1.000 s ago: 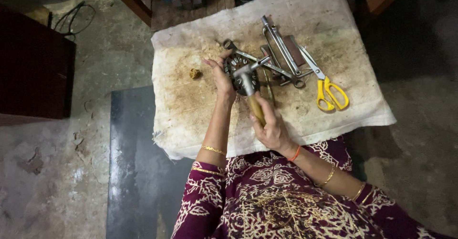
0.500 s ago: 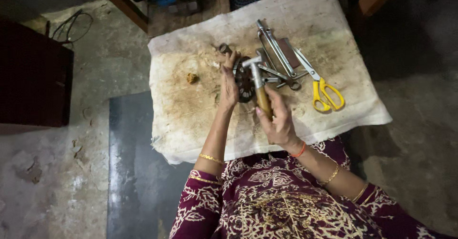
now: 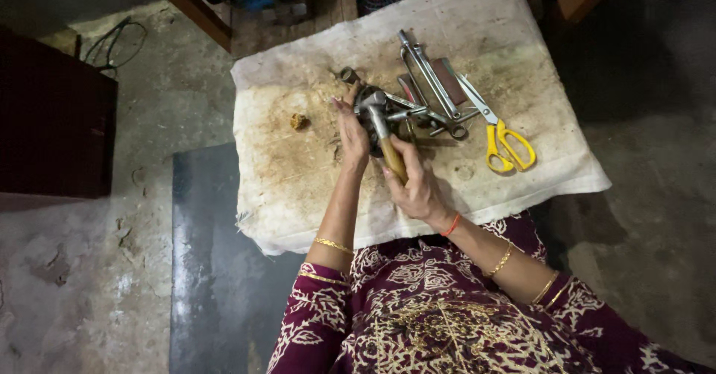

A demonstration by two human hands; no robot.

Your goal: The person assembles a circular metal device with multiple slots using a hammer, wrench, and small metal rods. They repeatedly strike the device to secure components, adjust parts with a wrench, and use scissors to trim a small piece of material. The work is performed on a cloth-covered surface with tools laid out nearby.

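Hammer (image 3: pixel 384 132), wooden-handled, sits gripped in the right hand (image 3: pixel 415 187), fingers wrapped around its handle. Left hand (image 3: pixel 350 132) rests with fingers together against a dark round metal part (image 3: pixel 367 120). Nearby on the stained cloth (image 3: pixel 298 187) lie steel tools (image 3: pixel 429 83) and yellow-handled scissors (image 3: pixel 501 135).

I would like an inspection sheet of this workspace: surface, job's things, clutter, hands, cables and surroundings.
Surface: stained whitish cloth spread over a low support, marked with brown dirt.
Job's things: hammer with wooden handle, its metal head over a dark round metal part.
Clutter: yellow-handled scissors, long metal tools, small brown lump.
Hands: right hand has its grip closed on the hammer handle; left hand rests against the round part.
Cables: dark cable looped on the floor, upper left.
Surroundings: rough concrete floor, dark grey slab, dark cabinet.
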